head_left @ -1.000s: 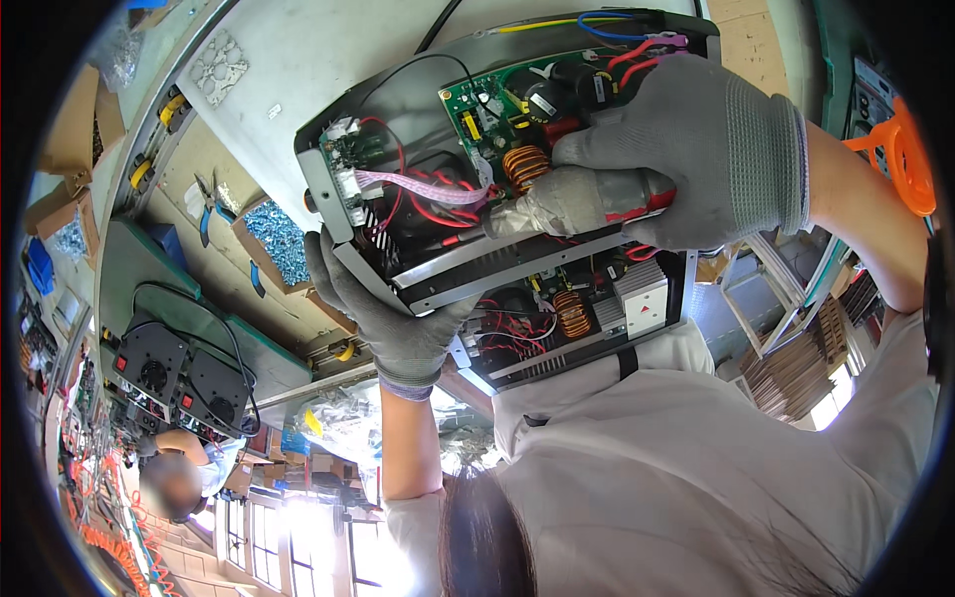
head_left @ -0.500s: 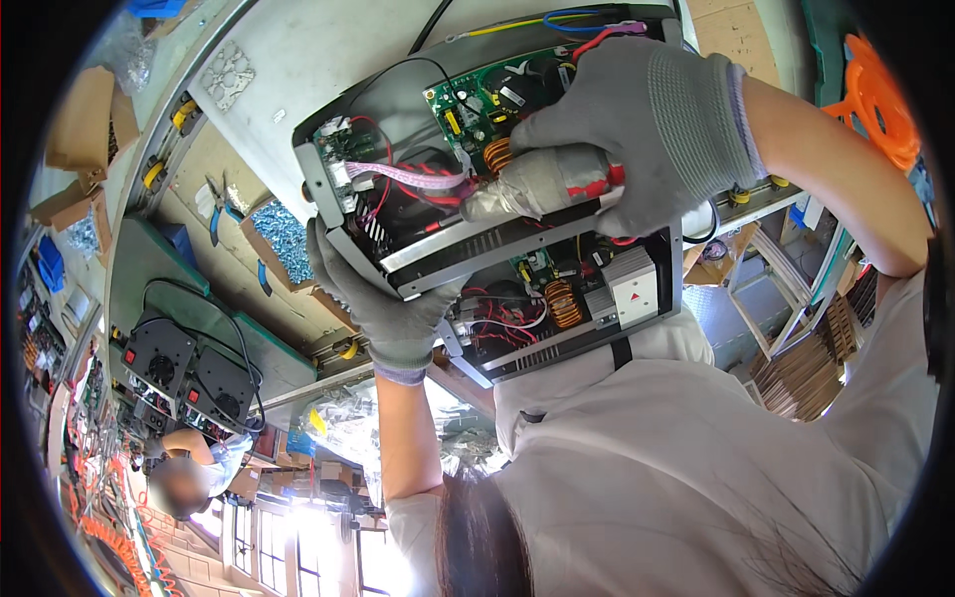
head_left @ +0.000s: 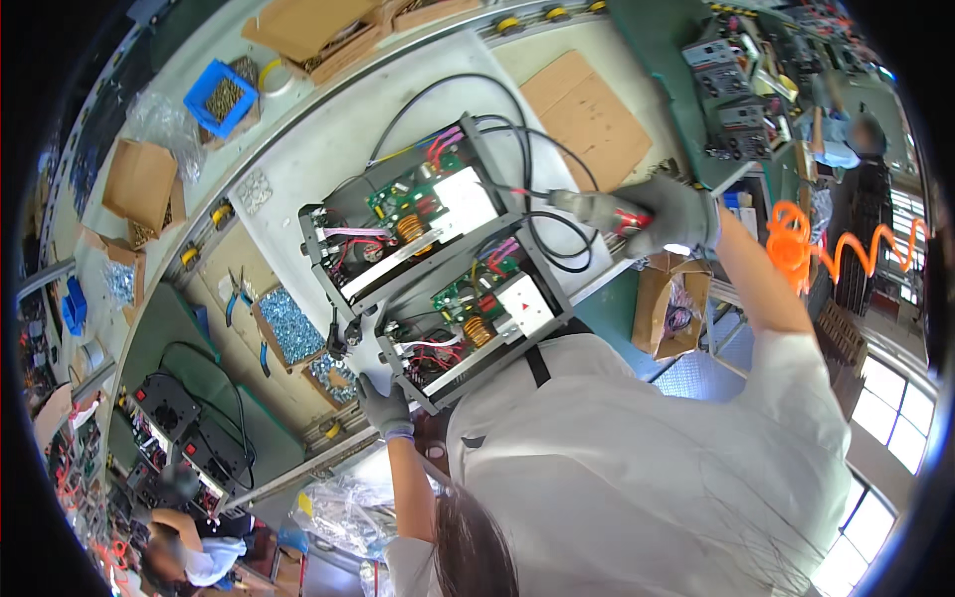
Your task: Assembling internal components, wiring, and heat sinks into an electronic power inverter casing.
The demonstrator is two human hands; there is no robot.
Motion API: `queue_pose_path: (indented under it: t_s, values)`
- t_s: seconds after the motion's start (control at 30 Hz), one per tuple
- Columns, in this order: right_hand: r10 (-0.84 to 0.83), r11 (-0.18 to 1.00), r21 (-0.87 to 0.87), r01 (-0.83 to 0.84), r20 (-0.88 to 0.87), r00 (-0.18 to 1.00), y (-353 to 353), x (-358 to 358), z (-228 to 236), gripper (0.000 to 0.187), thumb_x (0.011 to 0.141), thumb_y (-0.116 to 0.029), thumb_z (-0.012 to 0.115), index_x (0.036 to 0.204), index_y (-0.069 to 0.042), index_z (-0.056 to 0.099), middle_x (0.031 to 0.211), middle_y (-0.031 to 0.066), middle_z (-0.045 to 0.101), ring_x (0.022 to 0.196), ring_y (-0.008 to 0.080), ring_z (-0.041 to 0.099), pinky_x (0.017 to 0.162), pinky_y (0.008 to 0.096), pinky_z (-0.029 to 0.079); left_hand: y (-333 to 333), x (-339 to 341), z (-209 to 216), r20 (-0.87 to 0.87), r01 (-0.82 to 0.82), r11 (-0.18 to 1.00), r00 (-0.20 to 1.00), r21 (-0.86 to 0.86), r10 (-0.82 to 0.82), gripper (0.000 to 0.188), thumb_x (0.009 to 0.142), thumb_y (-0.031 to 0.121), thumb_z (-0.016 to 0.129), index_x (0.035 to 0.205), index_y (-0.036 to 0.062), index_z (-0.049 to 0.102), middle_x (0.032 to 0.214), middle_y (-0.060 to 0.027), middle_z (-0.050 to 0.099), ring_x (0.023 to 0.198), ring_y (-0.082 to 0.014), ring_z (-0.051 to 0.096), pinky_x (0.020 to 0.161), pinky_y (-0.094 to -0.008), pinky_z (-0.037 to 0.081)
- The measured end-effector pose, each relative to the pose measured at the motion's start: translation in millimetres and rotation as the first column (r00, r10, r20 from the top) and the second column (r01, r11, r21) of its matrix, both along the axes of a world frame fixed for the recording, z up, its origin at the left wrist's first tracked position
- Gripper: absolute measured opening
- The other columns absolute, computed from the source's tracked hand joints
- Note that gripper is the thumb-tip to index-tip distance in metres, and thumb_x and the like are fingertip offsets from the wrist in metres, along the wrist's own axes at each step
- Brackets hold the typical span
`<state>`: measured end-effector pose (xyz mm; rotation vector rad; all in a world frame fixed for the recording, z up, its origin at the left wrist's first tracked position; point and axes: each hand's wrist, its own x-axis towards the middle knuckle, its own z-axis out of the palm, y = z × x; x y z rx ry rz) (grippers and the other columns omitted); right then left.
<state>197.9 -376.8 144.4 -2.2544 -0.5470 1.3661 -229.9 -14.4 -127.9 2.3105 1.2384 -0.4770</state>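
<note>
Two open grey metal chassis lie side by side: the far chassis (head_left: 463, 254) and the near chassis (head_left: 557, 313). Each holds a green circuit board, a copper-wound coil, a pale metal block and red and white wires. In my gloved right hand (head_left: 676, 217), out to the right of both, is a silver-taped power screwdriver (head_left: 587, 207) with red marks, its thin tip toward the far chassis. My gloved left hand (head_left: 384, 408) is at the near chassis's lower left corner, fingers stretched out; contact is hard to make out. Small black parts (head_left: 343, 336) lie above it.
Cartons of bluish screws (head_left: 288, 326) and pliers (head_left: 237, 297) lie left. A blue bin (head_left: 221, 98) is at the far left. Black cables (head_left: 522, 109) loop behind the chassis. An orange coiled hose (head_left: 791, 244) hangs right. Other people work at both sides.
My right hand has drawn the screwdriver off the far chassis to the right. My left hand has dropped from between the chassis to the near one's corner. The view has shifted.
</note>
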Motion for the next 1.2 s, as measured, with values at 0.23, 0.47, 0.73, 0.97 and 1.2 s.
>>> queue_pose_path:
  t_s: [0.23,0.47,0.73,0.97,1.2]
  values:
    - [-0.595,0.804,-0.019,0.595,0.009,0.804,-216.2,-150.3,-39.7,0.043,0.070,-0.015,0.081,0.109,-0.002,0.067,0.091,0.0021,0.067,0.078,0.0097,0.060,0.070,0.0282,0.051,33.2,17.0,-18.3,0.111,-0.155,0.963,0.977,-0.221,0.183,0.080,0.076,0.040,0.079,0.134,-0.0087,0.054,0.131,-0.0284,0.060,0.121,-0.0401,0.059,0.104,-0.0409,0.045]
    - [-0.809,0.525,-0.570,0.632,-0.104,0.579,-281.4,-299.1,-107.9,0.034,0.073,-0.020,0.079,0.101,-0.002,0.068,0.083,0.0034,0.065,0.073,0.0162,0.059,0.064,0.0316,0.048,-2.4,63.9,8.0,0.188,0.063,0.936,0.982,-0.346,0.003,0.065,0.075,0.044,0.076,0.116,-0.0049,0.064,0.111,-0.0272,0.069,0.106,-0.0419,0.065,0.092,-0.0461,0.049]
    - [-0.754,0.560,-0.693,0.455,-0.198,0.626,-282.1,-339.4,-155.1,0.033,0.072,-0.023,0.080,0.094,-0.001,0.068,0.070,0.0082,0.065,0.055,0.0189,0.061,0.050,0.0337,0.049,-115.5,143.6,13.9,0.231,0.223,0.829,0.966,-0.513,-0.117,0.065,0.082,0.037,0.078,0.122,-0.0100,0.059,0.114,-0.0231,0.069,0.103,-0.0326,0.068,0.091,-0.0378,0.050]
    - [-0.746,0.582,-0.660,0.475,-0.201,0.635,-268.5,-299.2,-157.9,0.035,0.071,-0.024,0.080,0.096,-0.003,0.069,0.070,0.0069,0.064,0.055,0.0186,0.060,0.052,0.0342,0.049,-200.2,207.2,-0.4,0.366,0.370,0.750,0.913,-0.549,-0.182,0.065,0.078,0.037,0.081,0.118,-0.0088,0.057,0.106,-0.0232,0.068,0.099,-0.0331,0.065,0.086,-0.0398,0.051]
    - [-0.388,0.609,-0.790,0.073,-0.216,0.896,-267.9,-219.5,-168.5,0.034,0.070,-0.038,0.081,0.080,-0.006,0.074,0.071,0.0043,0.067,0.057,0.0165,0.061,0.053,0.0324,0.048,-243.5,259.9,-16.0,0.297,0.441,0.623,0.897,-0.646,-0.327,0.064,0.077,0.034,0.081,0.117,-0.0067,0.053,0.111,-0.0253,0.061,0.106,-0.0344,0.060,0.091,-0.0415,0.047]
